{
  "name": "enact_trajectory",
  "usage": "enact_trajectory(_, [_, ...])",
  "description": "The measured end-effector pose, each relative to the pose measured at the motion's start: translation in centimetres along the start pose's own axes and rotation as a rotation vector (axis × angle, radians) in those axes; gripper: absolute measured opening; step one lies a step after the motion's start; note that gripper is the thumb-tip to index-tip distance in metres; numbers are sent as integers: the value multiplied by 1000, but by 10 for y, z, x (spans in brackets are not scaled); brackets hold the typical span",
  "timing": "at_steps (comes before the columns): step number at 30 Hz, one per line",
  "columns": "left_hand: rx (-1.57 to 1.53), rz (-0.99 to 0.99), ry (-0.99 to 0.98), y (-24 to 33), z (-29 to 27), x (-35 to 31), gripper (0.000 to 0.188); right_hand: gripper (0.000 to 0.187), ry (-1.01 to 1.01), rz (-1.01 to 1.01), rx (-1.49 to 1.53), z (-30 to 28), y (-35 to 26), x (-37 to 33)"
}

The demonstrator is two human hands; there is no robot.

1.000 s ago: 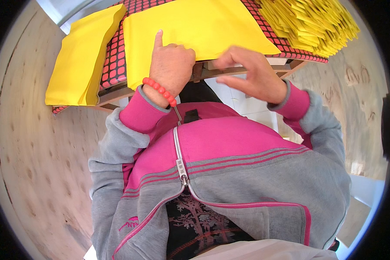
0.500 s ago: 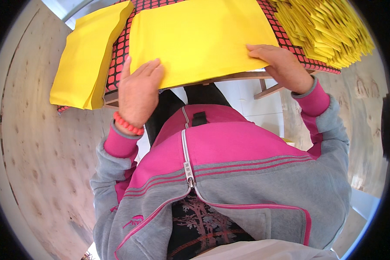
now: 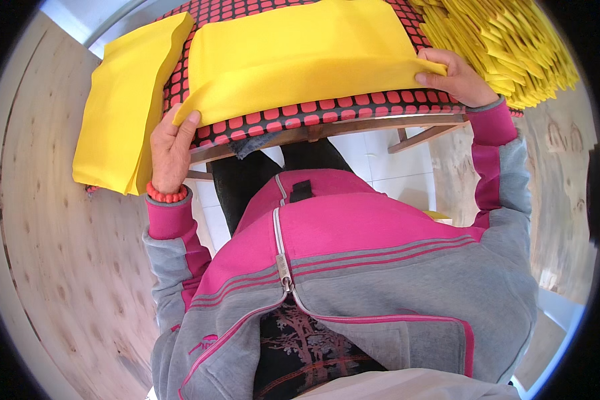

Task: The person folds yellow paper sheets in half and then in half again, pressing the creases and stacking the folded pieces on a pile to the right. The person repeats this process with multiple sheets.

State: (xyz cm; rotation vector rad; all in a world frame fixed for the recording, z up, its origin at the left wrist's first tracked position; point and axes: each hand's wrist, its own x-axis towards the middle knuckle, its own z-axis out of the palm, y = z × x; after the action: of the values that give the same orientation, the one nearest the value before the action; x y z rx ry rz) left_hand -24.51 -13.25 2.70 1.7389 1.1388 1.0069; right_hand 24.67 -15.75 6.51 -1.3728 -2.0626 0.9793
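A yellow fabric sheet (image 3: pixel 300 43) lies on a table covered in red-and-black checked cloth (image 3: pixel 333 108). Its near edge is turned up into a raised fold running across its width. My left hand (image 3: pixel 172 148) pinches the left corner of that fold between thumb and fingers. At the opposite corner my right hand (image 3: pixel 459 79) grips the fold's end, thumb on the near side. Left of the sheet rests a stack of folded yellow fabric (image 3: pixel 117 100), close beside my left hand. Beyond my right hand is a large heap of folded yellow fabric pieces (image 3: pixel 503 50).
The wooden table frame (image 3: pixel 420 123) shows below the cloth's near edge. Blue fabric (image 3: pixel 253 143) hangs under that edge near my legs. Pale wooden boards (image 3: pixel 67 220) stand at the left, with another board (image 3: pixel 547 167) at the right.
Both hands went from lying flat on the sheet to gripping its near corners. The near edge has been lifted and folded away from me, baring the checked cloth. The left stack shifted slightly nearer.
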Motion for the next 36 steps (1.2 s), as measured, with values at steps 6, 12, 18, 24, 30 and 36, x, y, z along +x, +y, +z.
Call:
enact_trajectory(6, [200,90,206,-18,25,58,19,25,301,-71,204,5,44,31])
enact_trajectory(12, [431,126,281,-12,39,60,15,24,452,-89,-117,13,38,22])
enact_trajectory(18, [472,223,290,-7,34,67,13,28,571,-73,-99,10,33,16])
enact_trajectory(24, [502,196,223,-10,28,77,13,31,609,-108,-13,14,47,23])
enact_trajectory(30, [641,229,246,-18,27,71,14,28,672,-66,-117,27,50,28])
enact_trajectory(36, [372,104,276,-24,24,63,12,26,642,-34,-212,32,49,28])
